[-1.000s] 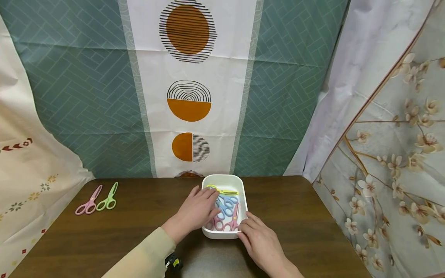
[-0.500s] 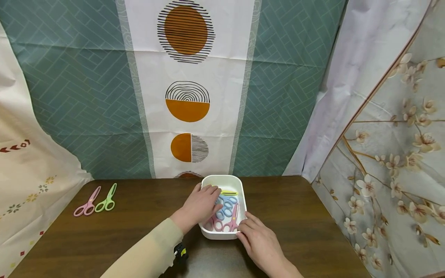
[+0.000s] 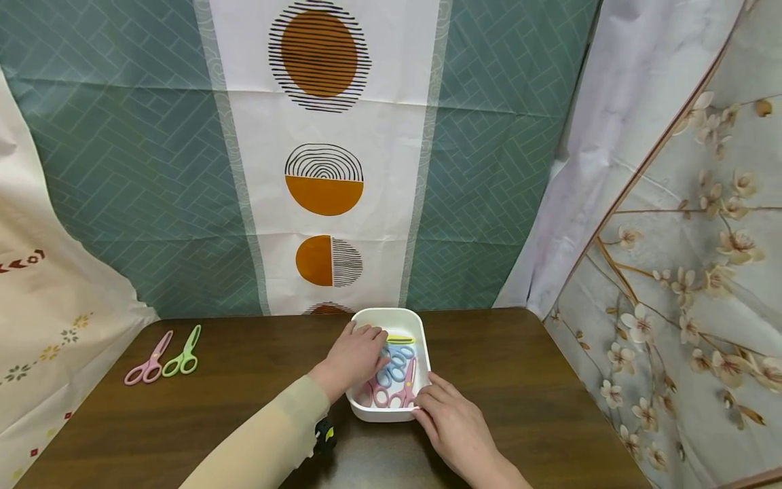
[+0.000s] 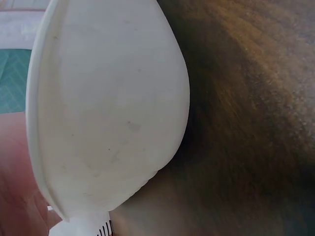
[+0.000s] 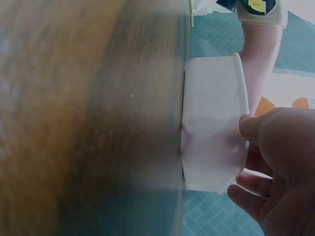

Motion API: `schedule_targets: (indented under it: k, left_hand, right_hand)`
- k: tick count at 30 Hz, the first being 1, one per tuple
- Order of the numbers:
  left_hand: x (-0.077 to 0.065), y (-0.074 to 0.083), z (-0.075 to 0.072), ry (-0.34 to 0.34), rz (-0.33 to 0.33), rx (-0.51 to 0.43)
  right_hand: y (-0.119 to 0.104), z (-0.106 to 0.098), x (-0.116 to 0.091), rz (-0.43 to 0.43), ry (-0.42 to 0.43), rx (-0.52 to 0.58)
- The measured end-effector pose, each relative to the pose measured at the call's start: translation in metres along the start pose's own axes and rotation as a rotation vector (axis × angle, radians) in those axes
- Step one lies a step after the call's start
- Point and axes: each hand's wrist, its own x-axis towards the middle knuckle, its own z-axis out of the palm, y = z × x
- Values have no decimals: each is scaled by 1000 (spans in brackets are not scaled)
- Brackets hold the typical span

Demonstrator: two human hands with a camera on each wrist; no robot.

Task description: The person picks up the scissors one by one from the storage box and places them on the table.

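- Nearest, shows the right hand (image 3: pixel 455 428) at five o'clock on the white tray (image 3: pixel 385 416), pinching the corner between thumb and bent fingers, probably to keep the tray from sliding on the brown worktop (image 3: pixel 489 353).
- Just beyond, shows a pale sleeve (image 3: pixel 263 438) slanting in from seven o'clock and ending at the left hand (image 3: pixel 352 358), placed over the tray's nine o'clock rim to reach inside. Cannot tell how far curled at the fingertips, or whether holding any scissors.
- Inside the tray, from six o'clock toward twelve, shows pink scissors (image 3: pixel 408 382), overlapping blue scissors (image 3: pixel 397 367) and, crosswise, yellow scissors (image 3: pixel 400 339), likely kept together by the raised walls.
- Well apart at nine o'clock, shows loose pink scissors (image 3: pixel 155 357) just beside green scissors (image 3: pixel 186 352) on the worktop, both pointing toward one o'clock, conveniently offering the handles nearest.
- Farthest, at twelve o'clock, shows a hanging cloth (image 3: pixel 385 204) with orange circles.
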Motion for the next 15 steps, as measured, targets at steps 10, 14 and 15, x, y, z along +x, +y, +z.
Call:
schedule_targets:
  k: [10, 14, 15]
  left_hand:
    - [11, 1, 6, -16, 3, 51]
    - [13, 3, 5, -28, -3, 87]
    - [14, 3, 5, -31, -4, 91]
  right_hand:
    - [-1, -1, 1, 11, -26, -4]
    - [0, -1, 1, 8, -17, -7]
    - [0, -1, 0, 9, -17, -7]
